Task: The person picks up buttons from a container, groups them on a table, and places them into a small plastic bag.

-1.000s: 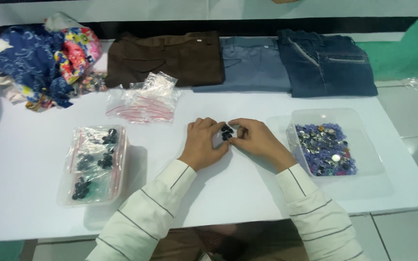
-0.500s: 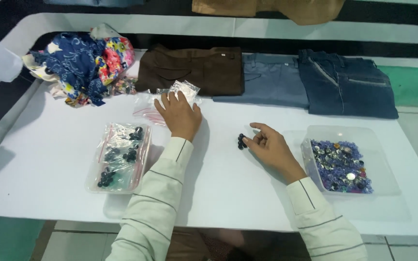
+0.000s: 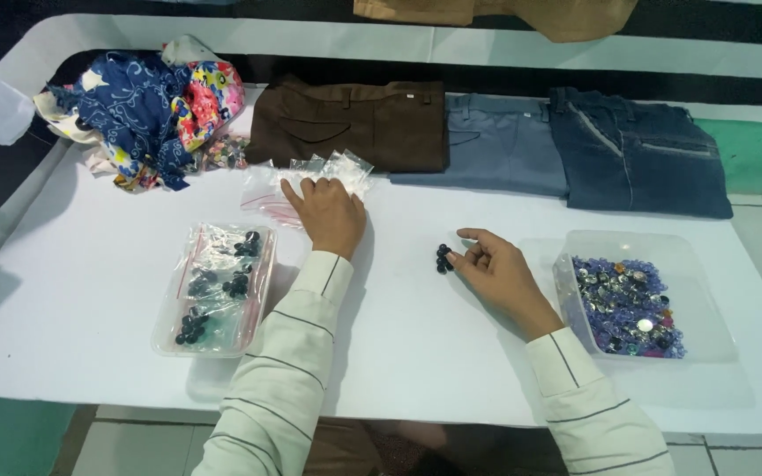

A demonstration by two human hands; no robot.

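My left hand (image 3: 330, 214) lies spread flat on the empty zip bags (image 3: 309, 181). My right hand (image 3: 497, 271) pinches dark buttons (image 3: 442, 257) against the white table (image 3: 416, 353).

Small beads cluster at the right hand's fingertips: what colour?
Dark, near black, small round beads, touched by the right hand; head view.

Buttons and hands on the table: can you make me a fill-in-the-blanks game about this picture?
1. The left hand rests on a pile of small clear plastic ____.
2. The right hand touches a little cluster of dark buttons lying on the ____ table.
3. The clear tray by the right hand holds mostly ____ buttons.
4. Of the three folded trousers, the brown pair lies farthest ____.

Missing words: bags; white; purple; left
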